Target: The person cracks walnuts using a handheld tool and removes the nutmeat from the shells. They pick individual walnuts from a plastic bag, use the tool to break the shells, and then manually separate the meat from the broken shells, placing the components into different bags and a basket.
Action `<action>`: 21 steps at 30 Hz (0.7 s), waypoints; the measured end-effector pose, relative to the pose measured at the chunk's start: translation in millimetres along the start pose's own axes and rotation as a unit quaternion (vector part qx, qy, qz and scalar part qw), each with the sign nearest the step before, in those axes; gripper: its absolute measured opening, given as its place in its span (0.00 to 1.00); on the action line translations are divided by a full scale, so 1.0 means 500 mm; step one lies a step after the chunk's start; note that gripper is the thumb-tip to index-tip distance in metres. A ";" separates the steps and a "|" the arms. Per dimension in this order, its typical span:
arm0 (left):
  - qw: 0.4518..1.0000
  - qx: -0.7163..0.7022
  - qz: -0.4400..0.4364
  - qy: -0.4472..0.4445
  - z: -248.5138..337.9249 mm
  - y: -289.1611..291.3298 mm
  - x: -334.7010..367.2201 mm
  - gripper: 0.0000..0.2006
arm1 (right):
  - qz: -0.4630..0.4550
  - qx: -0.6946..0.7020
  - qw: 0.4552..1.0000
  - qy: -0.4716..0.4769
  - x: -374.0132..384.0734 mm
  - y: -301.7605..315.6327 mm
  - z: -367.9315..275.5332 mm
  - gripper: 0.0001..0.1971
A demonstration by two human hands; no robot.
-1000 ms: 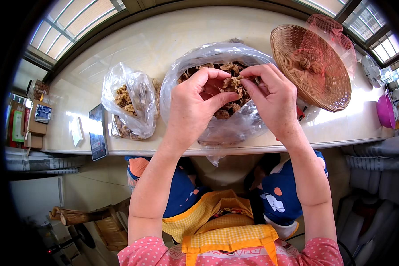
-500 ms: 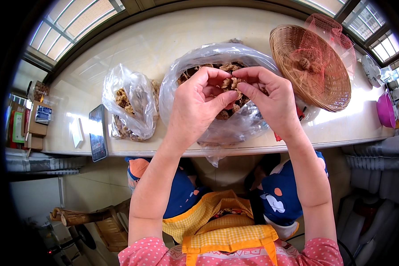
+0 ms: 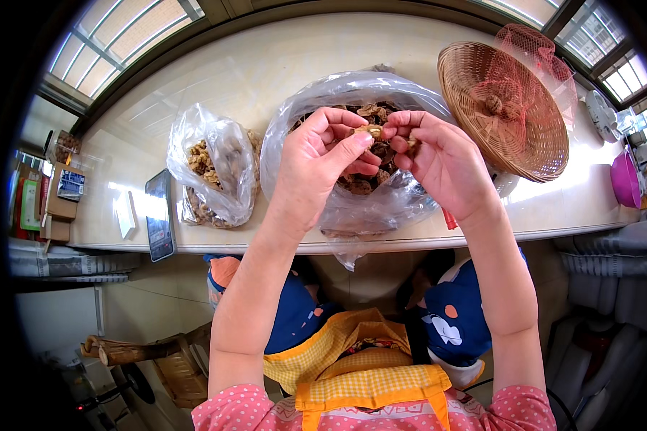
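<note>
My left hand (image 3: 322, 161) and my right hand (image 3: 438, 154) meet above a large clear plastic bag (image 3: 352, 208) filled with brown walnut pieces and shells. Between the fingertips of both hands sits a small tan walnut piece (image 3: 371, 131); the left thumb and fingers pinch it from the left, the right fingers from the right. The bag stands open on the pale counter (image 3: 266, 72), directly under the hands.
A smaller clear bag of walnut pieces (image 3: 212, 176) lies to the left, with a dark phone (image 3: 159, 215) beside it. A woven basket with red netting (image 3: 507, 108) leans at the right. A magenta bowl (image 3: 625, 179) stands at the far right edge.
Both hands have lifted slightly out of the bag and drawn together, now pinching one walnut piece between them above the bag's opening.
</note>
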State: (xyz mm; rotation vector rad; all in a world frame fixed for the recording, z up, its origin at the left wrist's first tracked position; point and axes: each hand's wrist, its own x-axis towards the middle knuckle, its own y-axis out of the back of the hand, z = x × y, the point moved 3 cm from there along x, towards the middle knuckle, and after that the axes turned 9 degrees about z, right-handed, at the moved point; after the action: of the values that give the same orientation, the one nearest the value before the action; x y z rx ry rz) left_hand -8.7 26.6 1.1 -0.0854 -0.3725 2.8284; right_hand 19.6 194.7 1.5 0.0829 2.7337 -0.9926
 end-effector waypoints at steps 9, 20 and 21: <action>0.994 -0.077 0.008 0.073 -0.007 0.016 -0.001 0.08 | -0.018 -0.098 0.993 0.065 -0.010 -0.002 0.008 0.14; 0.994 -0.069 -0.031 0.080 -0.014 0.000 -0.012 0.09 | 0.050 -0.404 0.846 0.345 -0.025 -0.028 0.033 0.11; 0.994 -0.068 -0.030 0.077 -0.014 0.002 -0.010 0.09 | 0.051 -0.409 0.844 0.344 -0.024 -0.030 0.033 0.11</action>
State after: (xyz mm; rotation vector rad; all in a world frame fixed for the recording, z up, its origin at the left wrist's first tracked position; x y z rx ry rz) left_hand -3.2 26.0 -5.9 -0.3130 -0.5217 2.7130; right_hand 32.3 173.1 1.6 0.5076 3.4741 0.4010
